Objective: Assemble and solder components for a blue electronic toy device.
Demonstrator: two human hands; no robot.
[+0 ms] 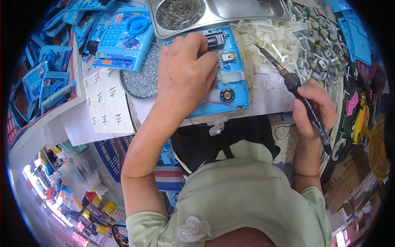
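My left hand [185, 72] is over an opened blue plastic panel [240, 84]. Its fingers are bent and pressed together near the panel's left part, and whatever is between them is hidden. On the panel sit a small round speaker [227, 95], a dark motor-like part [216, 41], a small metal-framed part [228, 57] and thin wires. To the right, my right hand [314, 109] is closed round a slim black electric screwdriver [302, 90]. The screwdriver's thin tip points up and left, above the white plastic pieces and apart from the panel.
A round dish of silvery screws [142, 78] is left of my left hand. Beyond the panel stands a metal tray [234, 10] with more screws. White plastic parts [267, 37] and grey motor-like parts [325, 49] are heaped right. Blue printed cases [123, 37] lie left, beside a handwritten paper [105, 99].
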